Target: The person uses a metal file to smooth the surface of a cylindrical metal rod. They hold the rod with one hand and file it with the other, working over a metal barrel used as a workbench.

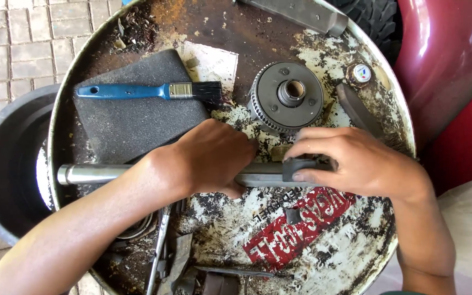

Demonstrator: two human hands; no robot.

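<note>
Our left hand (208, 158) is wrapped over the middle of a long metal bar (91, 173), fingers curled down around it, so the bar runs out from under the palm toward the left edge of the drum lid (323, 60) that serves as our tabletop. Our right hand (356, 161) sits just beside it on the same bar, its fingers pinching a dark grey block (301, 166) fitted over the bar's right end.

Just beyond the gap between the two hands lies a round toothed metal hub (285, 98), flat on the lid and close to our right fingertips. Beyond the left hand rests a dark foam pad (132, 123), and on its far side a blue-handled paintbrush (148, 91), bristles pointing toward the hub. Right of the hub, near the rim, sits a small round cap (360, 73), with a grey blade-shaped piece (356, 109) just above our right knuckles. Near our left forearm, loose tools (162, 246) lie at the lid's edge. A dark bin (1, 158) stands outside the lid, left of it.
</note>
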